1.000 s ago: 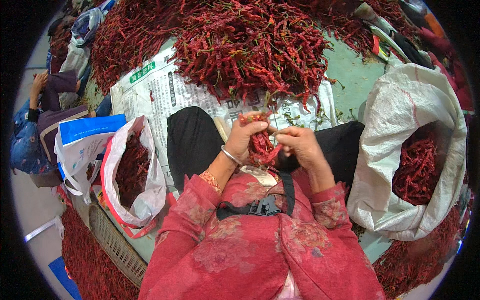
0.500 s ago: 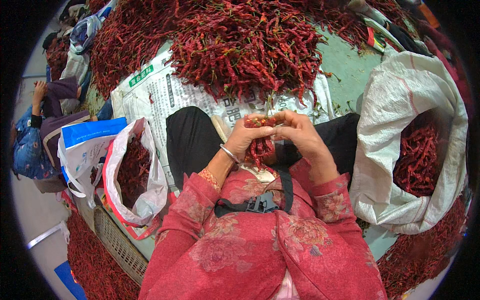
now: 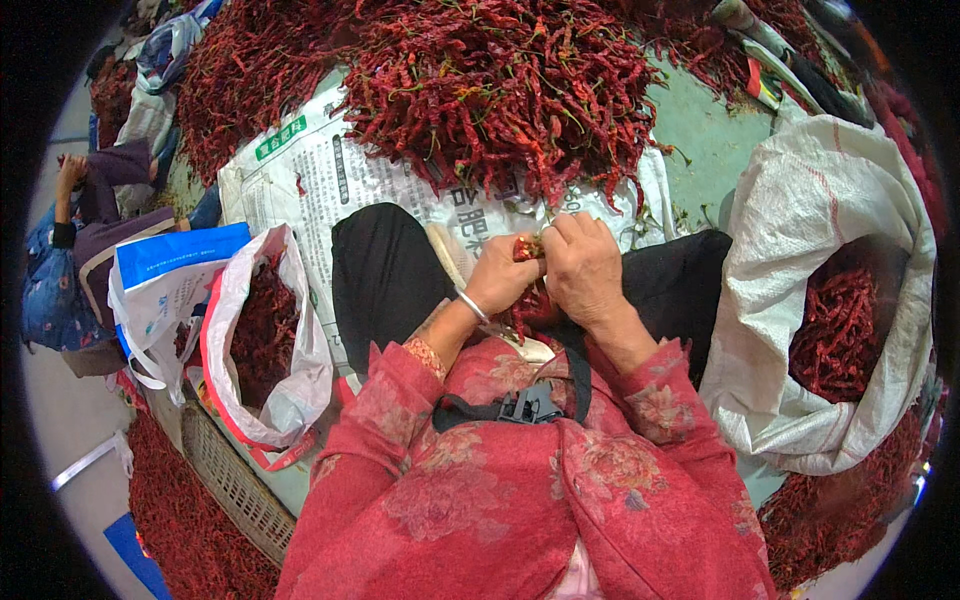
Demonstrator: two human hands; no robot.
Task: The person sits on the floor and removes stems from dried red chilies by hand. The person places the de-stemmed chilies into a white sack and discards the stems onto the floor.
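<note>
My left hand [image 3: 500, 272] is closed around a bunch of dried red chilies [image 3: 527, 248], whose lower ends hang beneath it over my lap. Against it, my right hand [image 3: 583, 262] has its fingers curled in at the top of the bunch; its fingertips are hidden, so what they pinch does not show. Just beyond both hands rises a big heap of dried red chilies [image 3: 500, 95], some with pale green stems. The heap rests partly on a flattened white printed sack [image 3: 285, 190].
At left stand a white-and-red bag [image 3: 312, 370] holding chilies and a blue-and-white bag [image 3: 180, 257]. A large white woven sack [image 3: 770, 300] with chilies stands open at right. A plastic basket [image 3: 235, 485] lies lower left. Another person [image 3: 60, 270] sits at far left.
My right hand has turned over, its back now facing up, and its fingers have closed in at the top of the bunch. My left hand keeps its hold.
</note>
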